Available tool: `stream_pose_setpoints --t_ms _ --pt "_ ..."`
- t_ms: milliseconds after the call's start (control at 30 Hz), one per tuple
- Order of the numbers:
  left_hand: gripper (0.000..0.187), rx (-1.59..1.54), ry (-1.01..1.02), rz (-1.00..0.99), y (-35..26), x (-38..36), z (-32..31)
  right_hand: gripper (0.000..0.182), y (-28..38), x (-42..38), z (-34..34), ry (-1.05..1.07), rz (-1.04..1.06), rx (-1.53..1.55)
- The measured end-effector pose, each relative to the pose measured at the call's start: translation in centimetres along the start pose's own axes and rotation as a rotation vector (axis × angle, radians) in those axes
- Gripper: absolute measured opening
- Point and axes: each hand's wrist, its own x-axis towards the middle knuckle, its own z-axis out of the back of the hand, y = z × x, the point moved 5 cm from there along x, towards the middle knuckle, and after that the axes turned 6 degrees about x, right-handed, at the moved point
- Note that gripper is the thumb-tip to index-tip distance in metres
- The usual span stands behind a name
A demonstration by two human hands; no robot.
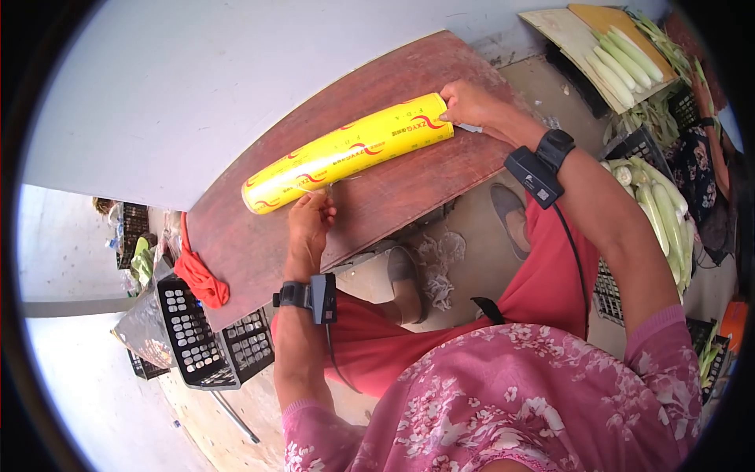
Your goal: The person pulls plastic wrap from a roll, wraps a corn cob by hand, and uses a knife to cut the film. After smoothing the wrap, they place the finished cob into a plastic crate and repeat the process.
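Note:
A long yellow roll of plastic film (350, 151) with red and black print lies slantwise on the reddish-brown wooden table (259, 263). My right hand (470, 106) grips the roll's right end, thumb and fingers closed on its rim. Close to the roll's lower left edge is my left hand (312, 216), its fingertips pinched together. A thin, clear strand of film seems to run from the roll to those fingertips. Both wrists wear black bands with small devices.
A red cloth (201, 277) hangs at the table's left corner, above a black crate (187, 334). Pale peeled corn cobs (621, 63) lie on a board at the upper right, more (659, 208) at the right. Another person's arm (706, 110) shows at the far right.

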Motion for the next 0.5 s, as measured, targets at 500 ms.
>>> stream_pose_setpoints --t_ms 500 --pt "0.01 0.025 0.007 -0.018 1.2 -2.8 0.2 0.018 8.5 -3.7 -6.2 -0.174 0.527 -0.181"
